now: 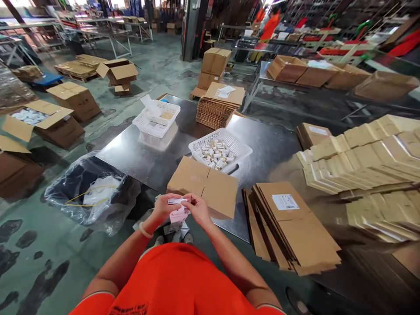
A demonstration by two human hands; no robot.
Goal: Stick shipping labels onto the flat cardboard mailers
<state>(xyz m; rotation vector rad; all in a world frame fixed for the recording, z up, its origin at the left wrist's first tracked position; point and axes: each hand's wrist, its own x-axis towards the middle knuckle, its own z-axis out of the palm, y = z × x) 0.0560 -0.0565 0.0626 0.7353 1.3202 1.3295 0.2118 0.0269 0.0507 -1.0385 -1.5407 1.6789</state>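
Between my two hands is a strip of printed white labels (179,214), in front of my body and just short of the table edge. My left hand (161,210) pinches its left side. At its right side, my right hand (199,210) closes finger and thumb on it. The lower part of the strip hangs below my fingers. Right beyond the hands a cardboard carton (218,186) lies on the metal table (131,148), its top flaps folded down. Behind it stands a white perforated basket (241,151) of small white-and-gold items (218,153).
Flattened cartons (303,236) are stacked at right, with another stack (219,105) at the back. Nested white baskets (157,131) stand at the back left. A lined bin (124,205) is on the floor at left. Pale folded boxes (364,153) fill the far right.
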